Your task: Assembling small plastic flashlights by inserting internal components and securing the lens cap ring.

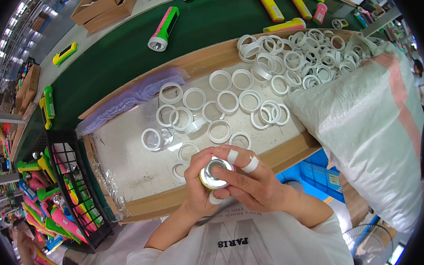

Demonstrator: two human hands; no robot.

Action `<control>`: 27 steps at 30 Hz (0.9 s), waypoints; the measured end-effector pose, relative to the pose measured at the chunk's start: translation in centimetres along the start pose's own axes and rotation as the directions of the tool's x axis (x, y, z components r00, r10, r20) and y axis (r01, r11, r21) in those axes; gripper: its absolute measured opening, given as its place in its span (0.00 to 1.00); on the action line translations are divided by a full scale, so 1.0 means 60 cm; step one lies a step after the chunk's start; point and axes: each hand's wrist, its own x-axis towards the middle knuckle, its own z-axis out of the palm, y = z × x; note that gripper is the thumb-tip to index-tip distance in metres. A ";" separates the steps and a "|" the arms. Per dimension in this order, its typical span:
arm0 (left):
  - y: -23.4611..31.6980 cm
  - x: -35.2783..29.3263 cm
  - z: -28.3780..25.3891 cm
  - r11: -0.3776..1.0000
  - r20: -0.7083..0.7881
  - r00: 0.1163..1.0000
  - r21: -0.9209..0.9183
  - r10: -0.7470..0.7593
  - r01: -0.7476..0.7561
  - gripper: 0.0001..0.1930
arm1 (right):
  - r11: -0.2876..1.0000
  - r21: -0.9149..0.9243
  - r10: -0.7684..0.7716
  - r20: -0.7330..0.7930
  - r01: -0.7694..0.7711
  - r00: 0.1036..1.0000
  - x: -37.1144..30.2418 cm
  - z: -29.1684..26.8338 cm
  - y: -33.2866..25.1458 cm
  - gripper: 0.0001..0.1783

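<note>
Close to my body, my left hand (197, 195) is wrapped round a flashlight (208, 182), whose round silver reflector faces up with a bit of yellow at its edge. My right hand (257, 186) closes on the same flashlight from the other side, a finger pressed onto the reflector's middle. White tape is wound on several of my fingers. The flashlight's body is hidden by my hands. Just beyond them, white plastic rings (220, 131) lie scattered in a shallow cardboard tray (136, 174). Clear discs (167, 135) sit beside one ring at the left.
A long row of clear, purplish discs (126, 98) leans along the tray's far left edge. More rings are heaped by a white woven sack (359, 112) at right. A black crate (75, 182) of colourful flashlights stands at left. Flashlights (165, 27) lie on the green belt (110, 46).
</note>
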 end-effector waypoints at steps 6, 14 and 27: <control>-0.001 0.009 -0.003 0.985 -0.041 0.997 -0.167 -0.060 0.052 0.30 | 0.904 -0.254 0.377 0.091 -0.344 0.922 -0.044 -0.040 0.080 0.32; -0.001 0.014 0.003 0.992 0.004 0.995 -0.076 -0.097 0.097 0.35 | 0.863 -0.428 0.371 0.181 -0.266 0.911 -0.040 -0.047 0.090 0.21; 0.008 0.021 0.001 1.000 -0.030 1.000 -0.006 -0.007 0.007 0.29 | 0.844 0.242 0.458 0.142 -0.479 0.878 0.025 -0.111 0.035 0.12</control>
